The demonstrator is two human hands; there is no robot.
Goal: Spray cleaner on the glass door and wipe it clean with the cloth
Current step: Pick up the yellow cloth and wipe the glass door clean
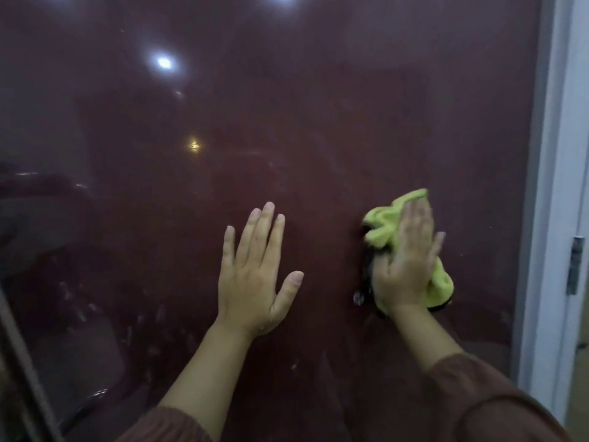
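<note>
door: the dark reddish glass door (318, 122) fills nearly the whole view, close in front of the person; its surface is hazy with faint streaks and reflects several bright lights at upper left
door's left edge: a dark slanted strip (19, 362) runs down the near left corner; what it is cannot be told
smears: pale marks (105, 314) show on the lower left of the glass
left hand: the left hand (255, 275) lies flat on the glass a little left of centre, fingers straight and slightly spread, thumb out to the right, holding nothing
left sleeve: a brown sleeve (159, 425) covers the forearm at the near edge
knob: a small shiny fitting (358, 297) sits on the glass just left of the right wrist, partly hidden
cloth: the yellow-green cloth (387, 223) is bunched against the glass at right of centre, sticking out above, left and lower right of the hand on it
right hand: the right hand (404, 263) presses the cloth to the glass with straight fingers pointing up, palm flat over it
right sleeve: a brown sleeve (484, 400) at near right
frame: a white frame (554, 186) stands along the door's right edge
plate: a metal plate (575, 266) is set in the frame at far right
</note>
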